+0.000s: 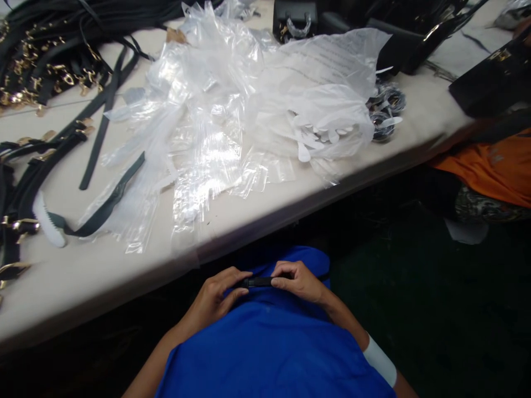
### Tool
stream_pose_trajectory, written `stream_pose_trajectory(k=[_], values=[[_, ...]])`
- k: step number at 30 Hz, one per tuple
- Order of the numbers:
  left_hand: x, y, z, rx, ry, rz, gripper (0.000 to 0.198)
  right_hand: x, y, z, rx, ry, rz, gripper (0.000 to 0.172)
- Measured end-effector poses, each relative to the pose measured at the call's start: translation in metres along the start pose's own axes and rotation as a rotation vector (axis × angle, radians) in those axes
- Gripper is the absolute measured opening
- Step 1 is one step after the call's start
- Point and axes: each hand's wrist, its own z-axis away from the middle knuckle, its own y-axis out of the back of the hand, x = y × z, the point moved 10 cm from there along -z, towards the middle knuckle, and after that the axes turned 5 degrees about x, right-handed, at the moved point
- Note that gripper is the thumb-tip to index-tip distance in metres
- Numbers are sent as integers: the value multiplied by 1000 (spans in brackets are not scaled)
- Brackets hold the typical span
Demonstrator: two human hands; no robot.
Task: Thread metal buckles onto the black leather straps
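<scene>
Low in front of my blue top, both of my hands hold a short black strap-like piece (pixel 260 282) level between them. My left hand (pixel 222 290) pinches its left end with thumb and fingers. At the right end, my right hand (pixel 295 281) grips it with the thumb pressed against curled fingers. The piece is too small and dark for me to tell its exact kind, and my fingers cover both its ends. Both hands are beyond the table's near edge, over my lap.
On the pale table (pixel 136 282) lie clear plastic sleeves (pixel 207 121) and a plastic bag (pixel 332 72) of white pieces. Black straps (pixel 53 61) with gold clasps fill the left. Wrapped coils (pixel 385 108) and a small black handbag (pixel 295 19) sit farther back. Orange cloth (pixel 493 168) shows at right.
</scene>
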Motion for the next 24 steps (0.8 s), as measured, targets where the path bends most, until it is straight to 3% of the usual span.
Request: stream_pose_trajectory(k=[7,11,16,24], values=[[6,-11,-1,-8,-54,41,29,16,-26,11,-181,-240,-303,42],[6,-17,1,-40,-39,46,30,2,-33,11,-254,-184,-243,44],[11,-21,1,-29,-67,61,30,-8,-34,6,-240,-145,-127,44],[8,-25,4,4,-12,91,23,5,-34,11,-209,-308,-227,41]])
